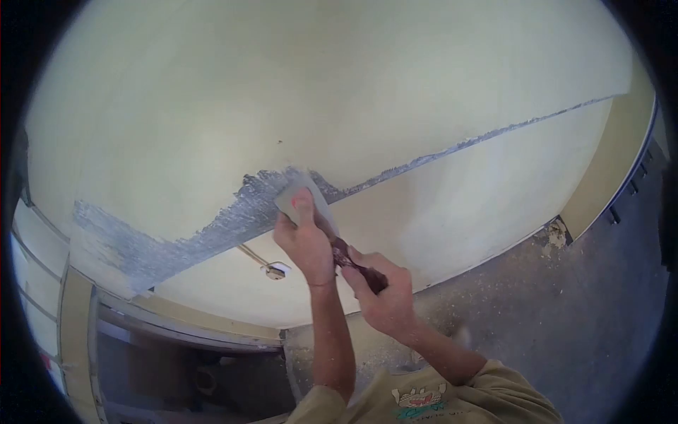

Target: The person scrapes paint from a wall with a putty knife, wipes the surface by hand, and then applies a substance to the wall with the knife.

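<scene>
A scraper with a wide flat blade point(321, 212) and a dark reddish handle is held against the wall, at the edge of a rough grey patch point(240, 212) in the pale surface. My left hand point(307, 244) grips the tool near its blade, with the thumb lying on the blade. Lower and to the right, my right hand point(381, 293) is closed round the handle. The grey patch runs down to the left and narrows to a thin strip toward the upper right.
Below the patch is a cream lower surface with a small round fitting point(275, 271) on it. A window point(42, 275) stands at the far left, above a dark opening point(191, 374) at lower left. Debris speckles the grey floor point(537, 311).
</scene>
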Tool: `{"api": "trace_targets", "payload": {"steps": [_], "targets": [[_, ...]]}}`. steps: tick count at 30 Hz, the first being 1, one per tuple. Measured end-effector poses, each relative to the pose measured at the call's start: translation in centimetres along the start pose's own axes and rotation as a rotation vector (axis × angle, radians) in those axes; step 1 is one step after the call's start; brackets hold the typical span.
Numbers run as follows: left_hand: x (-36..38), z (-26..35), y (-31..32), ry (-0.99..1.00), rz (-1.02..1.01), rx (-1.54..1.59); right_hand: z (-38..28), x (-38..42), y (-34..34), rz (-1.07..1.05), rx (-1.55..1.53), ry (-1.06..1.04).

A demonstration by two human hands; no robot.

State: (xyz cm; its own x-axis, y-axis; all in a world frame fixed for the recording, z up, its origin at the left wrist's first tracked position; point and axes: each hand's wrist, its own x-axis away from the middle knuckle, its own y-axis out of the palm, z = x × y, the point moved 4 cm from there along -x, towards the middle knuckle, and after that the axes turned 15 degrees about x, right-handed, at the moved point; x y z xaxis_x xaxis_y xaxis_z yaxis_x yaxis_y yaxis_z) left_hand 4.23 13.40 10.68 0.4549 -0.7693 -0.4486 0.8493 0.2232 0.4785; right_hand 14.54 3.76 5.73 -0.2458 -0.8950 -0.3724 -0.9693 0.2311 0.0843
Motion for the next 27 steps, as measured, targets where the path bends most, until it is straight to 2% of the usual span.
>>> {"api": "trace_targets", "payload": {"steps": [1, 2, 3, 5, 6, 7, 9, 11, 13, 14, 15, 17, 19, 21, 22, 24, 27], "targets": [[0.2, 0.0, -0.1, 0.181, 0.007, -0.096, 0.0, 0.2, 0.1, 0.0, -0.009, -0.013], [1.0, -0.7, -0.3, 0.018, 0.074, -0.034, 0.2, 0.5, 0.0, 0.025, 0.006, -0.015], [0.4, 0.7, 0.5, 0.028, 0.067, -0.025, 0.2, 0.5, -0.1, 0.051, 0.024, -0.008], [-0.4, 2.9, 1.6, -0.134, -0.021, 0.006, -1.3, -0.3, 0.3, 0.026, 0.054, -0.055], [-0.6, 3.0, 1.4, -0.154, -0.023, 0.05, -2.1, -0.4, 0.6, -0.004, 0.077, -0.098], [-0.3, 2.9, 1.3, -0.151, -0.02, 0.047, -1.6, -0.1, 0.5, -0.007, 0.073, -0.097], [0.6, 2.1, 0.4, 0.035, 0.009, -0.13, 0.0, 0.5, 0.4, 0.01, 0.072, -0.037], [-0.1, 1.2, 0.5, 0.077, 0.045, 0.006, -0.1, 0.0, 0.9, 0.032, 0.034, -0.082], [-1.3, 2.0, 0.6, 0.007, -0.016, -0.003, -0.3, -0.3, 0.9, 0.048, 0.014, -0.086], [-1.4, 3.2, 1.0, -0.173, 0.033, 0.013, -1.1, -0.8, 1.1, 0.022, 0.033, -0.102], [-1.2, 2.9, 0.7, -0.175, 0.036, 0.01, -1.7, -1.2, 1.3, -0.002, 0.045, -0.126], [-0.6, 2.5, 0.1, 0.023, 0.005, -0.092, -1.1, 0.0, 1.0, 0.002, 0.04, -0.07], [0.5, 1.5, -0.5, 0.059, 0.015, -0.123, -0.2, 0.5, 0.6, 0.009, 0.042, -0.034], [0.9, 0.5, -0.9, -0.106, 0.03, 0.066, 0.7, 1.1, 0.4, -0.022, 0.08, 0.049], [1.1, 0.5, -1.0, -0.094, 0.071, 0.017, 0.8, 0.9, 0.6, -0.03, 0.091, 0.055], [-0.2, 1.3, -0.2, -0.093, 0.062, 0.06, -0.3, 0.0, 0.7, 0.01, 0.149, -0.109], [-0.1, 1.7, 0.6, -0.093, 0.045, 0.213, -1.0, -0.5, 0.8, -0.017, 0.118, -0.061]]}}
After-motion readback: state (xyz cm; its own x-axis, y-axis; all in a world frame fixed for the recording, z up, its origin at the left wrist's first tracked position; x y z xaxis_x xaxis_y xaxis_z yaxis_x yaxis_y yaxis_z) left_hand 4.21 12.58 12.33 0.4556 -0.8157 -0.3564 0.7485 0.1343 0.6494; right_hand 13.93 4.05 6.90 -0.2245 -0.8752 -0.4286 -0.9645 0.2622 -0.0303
